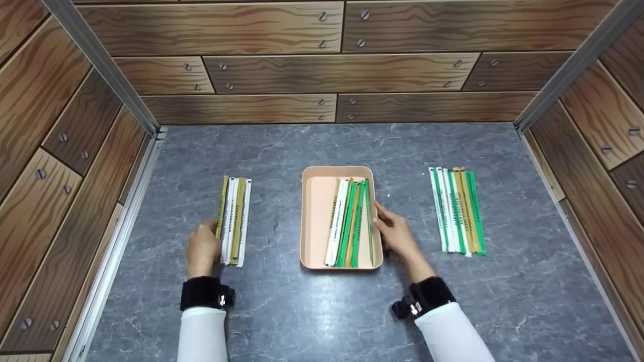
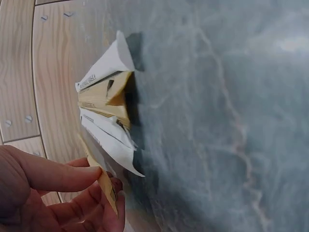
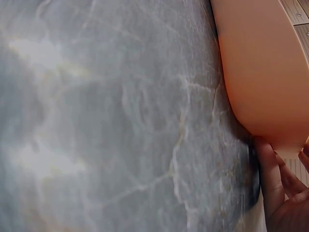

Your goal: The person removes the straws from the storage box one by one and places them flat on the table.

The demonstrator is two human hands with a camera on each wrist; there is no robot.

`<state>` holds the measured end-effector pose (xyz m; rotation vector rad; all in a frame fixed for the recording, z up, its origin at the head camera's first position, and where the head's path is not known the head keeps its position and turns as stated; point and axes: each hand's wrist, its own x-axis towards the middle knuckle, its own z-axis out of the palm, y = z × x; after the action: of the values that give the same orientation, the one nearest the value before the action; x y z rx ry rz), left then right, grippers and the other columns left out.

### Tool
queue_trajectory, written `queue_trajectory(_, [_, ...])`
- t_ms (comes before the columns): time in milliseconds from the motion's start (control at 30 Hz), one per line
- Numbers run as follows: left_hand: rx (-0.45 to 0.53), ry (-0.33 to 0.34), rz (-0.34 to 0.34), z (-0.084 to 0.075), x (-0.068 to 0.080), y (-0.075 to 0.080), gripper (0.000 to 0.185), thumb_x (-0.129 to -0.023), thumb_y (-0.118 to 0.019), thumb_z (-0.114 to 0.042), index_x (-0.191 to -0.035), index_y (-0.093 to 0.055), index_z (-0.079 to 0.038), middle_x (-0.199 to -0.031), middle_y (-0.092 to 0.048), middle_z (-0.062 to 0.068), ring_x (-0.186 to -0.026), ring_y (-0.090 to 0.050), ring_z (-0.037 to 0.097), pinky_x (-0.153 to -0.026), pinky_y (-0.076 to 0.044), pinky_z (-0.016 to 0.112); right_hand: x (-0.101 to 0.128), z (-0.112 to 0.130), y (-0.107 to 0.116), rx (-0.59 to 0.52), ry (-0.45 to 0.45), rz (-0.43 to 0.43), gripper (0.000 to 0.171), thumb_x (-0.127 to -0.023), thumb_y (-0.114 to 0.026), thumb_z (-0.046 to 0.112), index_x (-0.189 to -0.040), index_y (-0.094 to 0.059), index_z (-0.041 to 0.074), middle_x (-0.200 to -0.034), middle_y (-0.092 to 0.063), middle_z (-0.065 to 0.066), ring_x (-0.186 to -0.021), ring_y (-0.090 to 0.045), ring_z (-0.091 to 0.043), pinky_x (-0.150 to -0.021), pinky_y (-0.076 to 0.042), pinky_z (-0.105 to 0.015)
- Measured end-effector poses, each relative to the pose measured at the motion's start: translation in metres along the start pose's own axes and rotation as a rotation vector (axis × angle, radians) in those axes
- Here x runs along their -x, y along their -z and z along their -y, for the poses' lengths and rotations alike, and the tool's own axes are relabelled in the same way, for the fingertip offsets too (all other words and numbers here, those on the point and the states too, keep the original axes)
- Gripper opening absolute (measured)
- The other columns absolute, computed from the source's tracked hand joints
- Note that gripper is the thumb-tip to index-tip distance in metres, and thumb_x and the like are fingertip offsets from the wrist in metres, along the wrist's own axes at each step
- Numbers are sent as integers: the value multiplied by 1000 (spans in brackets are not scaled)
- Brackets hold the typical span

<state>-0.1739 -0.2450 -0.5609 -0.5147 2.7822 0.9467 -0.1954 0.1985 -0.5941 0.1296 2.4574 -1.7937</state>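
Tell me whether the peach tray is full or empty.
Partly filled. The tray holds a bundle of white, green and tan wrapped sticks along its right side; its left half is bare.

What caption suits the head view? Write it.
Left hand pinches a gold sachet from the left pile; right hand steadies the peach tray.

Bare grey tabletop (image 1: pixel 322 311) lies open at 6 o'clock of the tray (image 1: pixel 313 221). Sachet rows block 9 o'clock (image 1: pixel 234 221) and 3 o'clock (image 1: pixel 458 211), with bare lanes between. Wood-patterned walls (image 1: pixel 322 75) close 12, 9 and 3 o'clock.
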Motion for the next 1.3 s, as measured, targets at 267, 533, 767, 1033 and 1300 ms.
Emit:
queue_trajectory(267, [-13, 33, 15, -5, 4, 1, 56, -84, -49, 0, -139, -52, -3, -125, -58, 29, -107, -57, 47, -85, -46, 57, 1, 1, 0, 37, 27, -6, 49, -96, -60, 6, -144, -50, 10, -116, -64, -27, -89, -66, -30, -71, -57, -37])
queue_trajectory(533, [6, -47, -50, -40, 9, -9, 50, -88, -56, -6, -137, -52, 0, -119, -60, 30, -105, -59, 47, -81, -48, 58, 0, 2, 1, 82, 25, 6, 49, -97, -60, 8, -145, -48, 9, -126, -60, -27, -105, -62, -31, -86, -52, -38])
queue_trajectory(767, [61, -408, -70, -91, 20, -34, 49, -83, -66, 1, -130, -56, 8, -116, -62, 28, -107, -60, 42, -93, -47, 52, -1, 2, 1, 88, 28, -2, 49, -97, -60, 7, -145, -49, 10, -128, -59, -26, -107, -61, -31, -88, -52, -39])
queue_trajectory(1033, [12, -654, 186, -142, 35, -77, 55, -89, -67, -4, -141, -50, -2, -134, -53, 24, -120, -53, 39, -100, -44, 48, 0, 2, 0, 85, 63, -17, 49, -96, -61, 5, -143, -50, 7, -118, -63, -28, -101, -63, -33, -84, -53, -41])
queue_trajectory(1300, [-194, -734, 264, -166, 40, -108, 59, -92, -65, -11, -147, -45, -11, -129, -55, 19, -112, -58, 33, -91, -51, 44, 0, 1, -1, 84, 63, -19, 49, -95, -61, 5, -143, -51, 9, -119, -64, -27, -103, -63, -33, -86, -52, -42])
